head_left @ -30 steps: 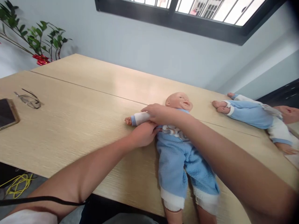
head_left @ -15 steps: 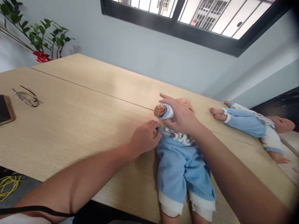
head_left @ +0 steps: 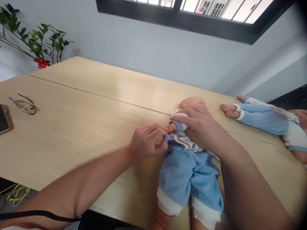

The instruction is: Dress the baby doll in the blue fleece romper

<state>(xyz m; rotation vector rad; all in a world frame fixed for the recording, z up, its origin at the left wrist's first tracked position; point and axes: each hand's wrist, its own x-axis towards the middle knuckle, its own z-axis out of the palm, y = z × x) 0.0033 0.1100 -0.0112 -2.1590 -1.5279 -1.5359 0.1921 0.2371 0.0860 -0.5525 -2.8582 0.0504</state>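
Observation:
A baby doll [head_left: 193, 103] lies on its back on the wooden table in fuzzy blue trousers [head_left: 176, 171] with white cuffs. My left hand [head_left: 147, 140] pinches the blue-edged hem of its white printed shirt [head_left: 188, 143] at the doll's side. Over the doll's chest, my right hand [head_left: 205, 127] is closed around the sleeved doll arm [head_left: 180, 124]. The small doll hand [head_left: 171, 128] pokes from the blue cuff, close to my left fingertips. My right hand hides part of the doll's face and upper shirt.
A second doll [head_left: 261, 118] in similar clothes lies on the table [head_left: 83, 124] at the right. Eyeglasses [head_left: 25, 105] and a phone [head_left: 5, 119] are at the far left. A plant [head_left: 38, 40] and a window [head_left: 175, 14] are beyond; yellow cable [head_left: 18, 195] is below the edge.
My right hand has brought the doll's arm down toward the shirt hem and my left hand. More of the doll's head shows. My left hand stays pinched on the hem.

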